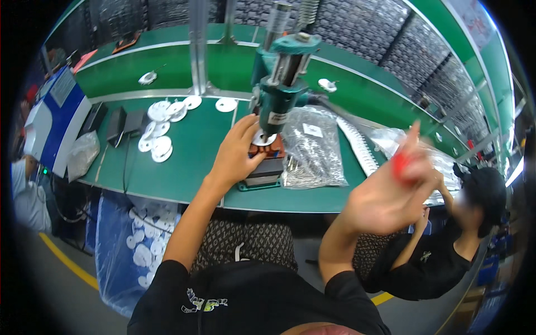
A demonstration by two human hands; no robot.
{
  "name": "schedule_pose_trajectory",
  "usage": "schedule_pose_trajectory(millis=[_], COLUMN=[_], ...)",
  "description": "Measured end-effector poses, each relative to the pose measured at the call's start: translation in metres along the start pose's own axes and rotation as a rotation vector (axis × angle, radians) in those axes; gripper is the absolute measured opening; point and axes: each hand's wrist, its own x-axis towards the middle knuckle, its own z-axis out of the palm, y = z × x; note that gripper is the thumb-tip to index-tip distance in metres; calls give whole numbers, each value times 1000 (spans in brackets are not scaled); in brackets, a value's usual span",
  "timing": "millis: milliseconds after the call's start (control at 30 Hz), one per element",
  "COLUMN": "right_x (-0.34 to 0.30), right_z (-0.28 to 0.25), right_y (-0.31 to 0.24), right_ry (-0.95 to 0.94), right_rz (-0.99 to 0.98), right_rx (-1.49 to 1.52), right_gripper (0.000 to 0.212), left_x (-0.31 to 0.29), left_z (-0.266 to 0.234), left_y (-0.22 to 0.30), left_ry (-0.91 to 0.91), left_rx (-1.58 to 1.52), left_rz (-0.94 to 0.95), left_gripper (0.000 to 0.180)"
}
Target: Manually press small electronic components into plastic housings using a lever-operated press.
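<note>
My left hand (237,149) reaches to a green bench press (277,97) and steadies a white plastic disc (263,139) with fingers and thumb at its edge. The disc lies on a reddish-brown fixture (276,148) directly under the press head, which hides part of it. My right hand (393,192) is raised at the right, away from the press and smeared by motion. Something red (403,166) is wrapped round one of its fingers. Whether that hand holds anything is too blurred to tell.
White discs (161,111) lie in a loose group left of the press. A clear bag of metal pins (312,148) and a white toothed strip (357,146) are to its right. A blue-lined bin (109,245) of white parts stands below. A co-worker (430,262) sits at right.
</note>
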Motion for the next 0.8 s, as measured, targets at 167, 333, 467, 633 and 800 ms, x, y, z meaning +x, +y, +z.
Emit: schedule_pose_trajectory(millis=[167,333,467,633,800], right_x=[56,-115,-181,-159,-130], right_z=[37,-1,-16,-69,-202], right_y=[39,13,2,-15,12], right_ry=[-98,-585,-660,-524,84], right_rz=[240,48,173,411,785], right_rx=[82,-404,-461,-615,-1157], right_gripper=[60,62,62,61,55], left_x=[-5,-78,-103,-73,14], left_z=[-10,-34,-18,-26,-29], left_y=[23,63,76,58,-60], left_ry=[108,154,-254,-334,126], left_rx=[111,-716,-1004,-772,-68], left_rz=[232,-353,-631,-404,-207], left_gripper=[49,36,36,35,25])
